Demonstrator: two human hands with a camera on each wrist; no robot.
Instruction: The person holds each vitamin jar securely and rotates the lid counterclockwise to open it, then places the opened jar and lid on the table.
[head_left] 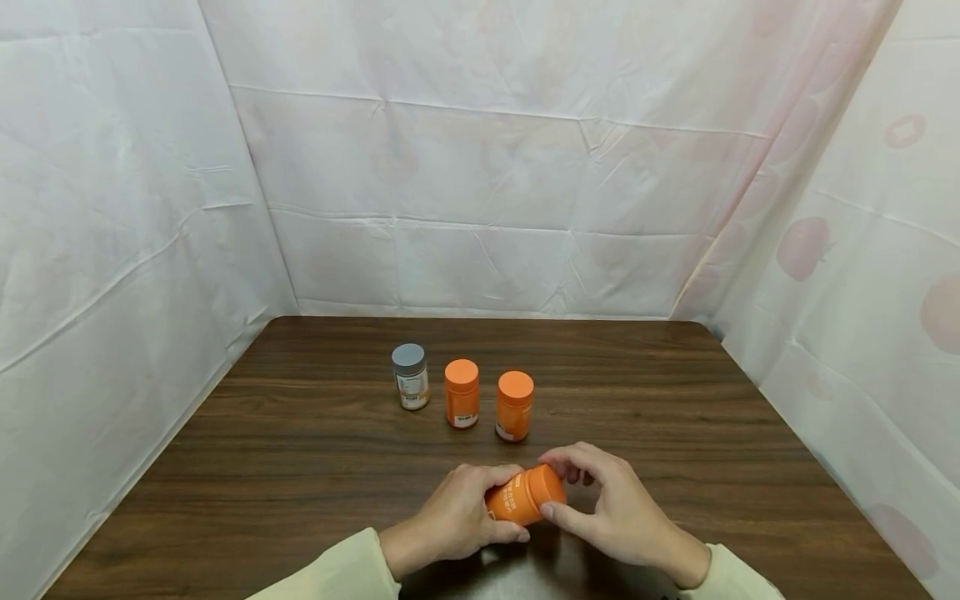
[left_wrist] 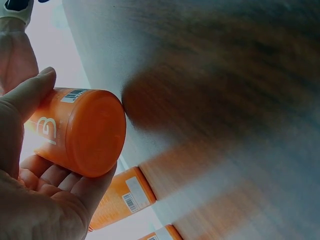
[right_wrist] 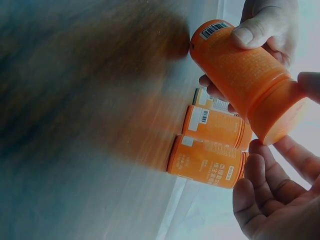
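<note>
An orange pill bottle (head_left: 517,498) with white print is held tilted near the table's front, its cap toward the right. My left hand (head_left: 461,512) grips its body, thumb on one side and fingers on the other. In the left wrist view, the round base of the bottle (left_wrist: 97,132) faces the camera. At the other end, my right hand (head_left: 618,508) pinches the orange cap (head_left: 546,485) between thumb and fingertip. The right wrist view shows that cap (right_wrist: 277,112) seated on the bottle, with the remaining fingers of the right hand (right_wrist: 280,200) loosely bent below it.
Beyond the hands, two upright orange bottles, one in the middle (head_left: 462,396) and one to its right (head_left: 514,408), stand beside a grey-capped bottle (head_left: 411,379). They are on a dark wood table (head_left: 300,467). Pale cloth (head_left: 480,167) hangs around its back and sides.
</note>
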